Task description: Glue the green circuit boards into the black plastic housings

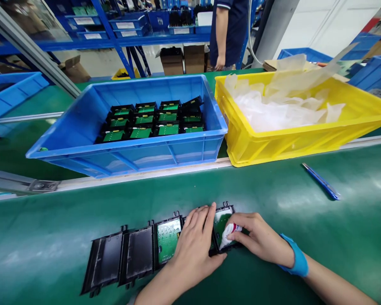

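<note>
Black plastic housings lie in a slanting row on the green bench. Two at the left, an outer housing (pixel 105 259) and its neighbour (pixel 140 250), show dark insides. A green circuit board (pixel 168 239) sits in the third. My left hand (pixel 193 241) spans the housings beside it, fingers at the top edge and thumb at the bottom, covering much of them. My right hand (pixel 257 237) is closed round a small white tube (pixel 227 235) with red marking. Its nozzle points down at the lower left corner of the rightmost housing (pixel 222 218), which also contains a green board.
Behind the row stands a blue bin (pixel 130 150) holding stacked housings with green boards (pixel 168 129). A yellow bin (pixel 273 146) beside it contains translucent white bags (pixel 273 110). A blue utility knife (pixel 320 181) lies at the right. Farther back, a person (pixel 228 34) stands near blue shelving.
</note>
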A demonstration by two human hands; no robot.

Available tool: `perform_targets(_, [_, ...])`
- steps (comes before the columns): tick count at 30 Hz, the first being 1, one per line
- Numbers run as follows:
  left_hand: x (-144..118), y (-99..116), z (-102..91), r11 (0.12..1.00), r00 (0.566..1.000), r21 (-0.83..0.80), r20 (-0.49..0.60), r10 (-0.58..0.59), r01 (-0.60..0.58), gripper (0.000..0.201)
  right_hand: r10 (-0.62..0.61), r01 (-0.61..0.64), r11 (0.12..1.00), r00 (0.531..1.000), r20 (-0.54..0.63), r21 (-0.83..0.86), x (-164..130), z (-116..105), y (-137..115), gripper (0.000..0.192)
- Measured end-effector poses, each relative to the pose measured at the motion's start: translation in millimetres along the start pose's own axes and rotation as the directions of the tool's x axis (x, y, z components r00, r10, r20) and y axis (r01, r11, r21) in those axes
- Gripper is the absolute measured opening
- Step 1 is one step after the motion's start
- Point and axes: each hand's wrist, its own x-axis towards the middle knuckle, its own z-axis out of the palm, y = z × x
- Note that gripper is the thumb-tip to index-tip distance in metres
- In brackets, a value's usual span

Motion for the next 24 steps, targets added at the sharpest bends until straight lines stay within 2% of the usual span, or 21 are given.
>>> perform_targets(24, [-0.5, -0.6, 0.5, 1.000, 1.000, 0.013, -0.005, 0.011, -0.011, 0.114, -0.034, 0.034, 0.999, 0.999, -0.010, 0.000, 0.5, 0.2, 3.2, 0.021])
